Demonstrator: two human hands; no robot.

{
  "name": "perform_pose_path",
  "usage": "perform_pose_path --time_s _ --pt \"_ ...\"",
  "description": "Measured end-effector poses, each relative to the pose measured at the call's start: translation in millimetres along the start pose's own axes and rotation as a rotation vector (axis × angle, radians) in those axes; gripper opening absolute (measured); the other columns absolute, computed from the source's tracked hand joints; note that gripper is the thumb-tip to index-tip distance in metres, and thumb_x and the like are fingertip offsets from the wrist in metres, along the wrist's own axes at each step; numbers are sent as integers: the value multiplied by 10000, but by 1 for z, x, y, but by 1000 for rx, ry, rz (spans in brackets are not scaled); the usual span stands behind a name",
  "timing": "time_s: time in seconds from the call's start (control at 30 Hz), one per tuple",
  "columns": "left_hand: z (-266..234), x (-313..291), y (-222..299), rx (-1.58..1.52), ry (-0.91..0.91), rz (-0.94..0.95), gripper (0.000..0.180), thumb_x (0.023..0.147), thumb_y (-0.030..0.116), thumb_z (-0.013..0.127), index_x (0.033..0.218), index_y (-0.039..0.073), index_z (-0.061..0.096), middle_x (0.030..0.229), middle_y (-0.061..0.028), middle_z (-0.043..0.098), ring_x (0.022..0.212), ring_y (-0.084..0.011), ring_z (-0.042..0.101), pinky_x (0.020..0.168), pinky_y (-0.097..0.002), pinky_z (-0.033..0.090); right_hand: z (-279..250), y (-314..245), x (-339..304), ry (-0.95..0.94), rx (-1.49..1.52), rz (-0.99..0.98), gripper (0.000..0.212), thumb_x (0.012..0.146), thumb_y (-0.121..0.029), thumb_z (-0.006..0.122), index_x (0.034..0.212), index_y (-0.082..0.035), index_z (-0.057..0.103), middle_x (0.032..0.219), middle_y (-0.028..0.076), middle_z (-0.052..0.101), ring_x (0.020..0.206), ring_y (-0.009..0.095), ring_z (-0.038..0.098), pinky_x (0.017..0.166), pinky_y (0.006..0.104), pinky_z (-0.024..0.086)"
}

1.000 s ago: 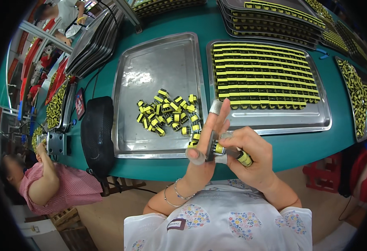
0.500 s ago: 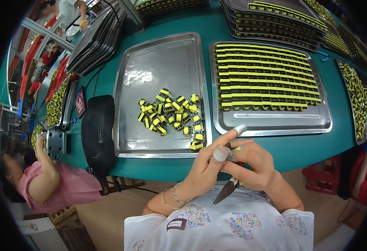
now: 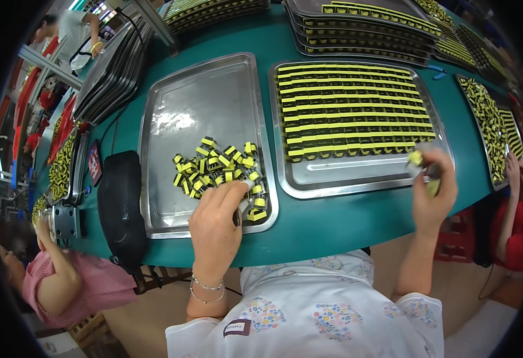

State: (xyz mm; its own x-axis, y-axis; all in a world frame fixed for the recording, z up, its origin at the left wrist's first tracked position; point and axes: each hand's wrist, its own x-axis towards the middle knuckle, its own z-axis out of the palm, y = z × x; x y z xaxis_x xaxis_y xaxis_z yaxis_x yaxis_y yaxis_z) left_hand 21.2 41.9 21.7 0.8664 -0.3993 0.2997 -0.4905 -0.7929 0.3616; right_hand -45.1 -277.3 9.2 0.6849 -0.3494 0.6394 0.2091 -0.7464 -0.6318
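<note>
My left hand (image 3: pixel 216 224) reaches over the near right part of the left metal tray (image 3: pixel 178 77). Its wrapped fingertips come down at a heap of loose transformers (image 3: pixel 198 170), small black parts with yellow bands. The fingers are drawn together; what they pinch is hidden. Blurred by motion, my right hand (image 3: pixel 437 194) is raised by the near right corner of the right metal tray (image 3: pixel 327 184). A small yellow-banded transformer (image 3: pixel 415 159) sits at its fingertips, and something yellow-green shows in the palm. Even rows of such transformers (image 3: pixel 357 107) fill most of that tray.
A black case (image 3: pixel 121 203) lies left of the trays. Stacked trays stand at the back left (image 3: pixel 115 65) and back right (image 3: pixel 363 33). At the right, a co-worker's hands (image 3: pixel 517 170) touch another filled tray (image 3: pixel 482 119). Another person in pink (image 3: pixel 73 286) sits at the left.
My hands were together around a dark pointed tool; now they are apart. The left has moved left to the heap, the right outward to the tray's corner. The tool no longer shows plainly.
</note>
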Motion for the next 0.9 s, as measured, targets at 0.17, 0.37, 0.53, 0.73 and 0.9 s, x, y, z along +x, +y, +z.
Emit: perform_pose_path --time_s 0.17,0.37,0.53,0.73,0.9 --pt "2 -2 -3 -34 -4 22 377 677 -120 582 1007 58 625 994 -74 627 863 -277 608 694 -376 500 -29 48 27 -102 -224 73 330 754 148 528 1061 32 560 1015 98 595 895 221 605 811 294 466" --pt "-1 0 -2 -29 -48 45 394 680 -123 581 1032 52 596 1000 -78 613 872 -291 611 692 -387 498 -27 60 26 -264 -377 102 310 755 106 596 1047 7 565 1019 112 561 933 326 589 808 358 472" --pt "1 -5 -5 -52 -55 -5 395 669 -109 618 1032 42 579 1021 -82 599 866 -303 613 677 -392 502 -17 58 29 -297 -355 110 322 749 119 571 1053 15 555 1029 128 562 938 325 586 823 332 462" --pt "6 -10 -12 -385 121 -194 396 711 -86 651 1088 9 575 1008 -92 537 813 -196 579 673 -282 494 -21 55 27 -242 -328 76 279 757 110 570 1023 35 536 1021 123 562 911 311 579 812 318 454" --pt "5 -9 -24 -455 224 -65 346 743 -83 643 1069 -8 556 1071 -70 550 872 -132 558 659 -229 481 -20 31 23 -168 -221 73 209 790 103 528 989 39 529 949 116 562 862 248 575 782 289 442"
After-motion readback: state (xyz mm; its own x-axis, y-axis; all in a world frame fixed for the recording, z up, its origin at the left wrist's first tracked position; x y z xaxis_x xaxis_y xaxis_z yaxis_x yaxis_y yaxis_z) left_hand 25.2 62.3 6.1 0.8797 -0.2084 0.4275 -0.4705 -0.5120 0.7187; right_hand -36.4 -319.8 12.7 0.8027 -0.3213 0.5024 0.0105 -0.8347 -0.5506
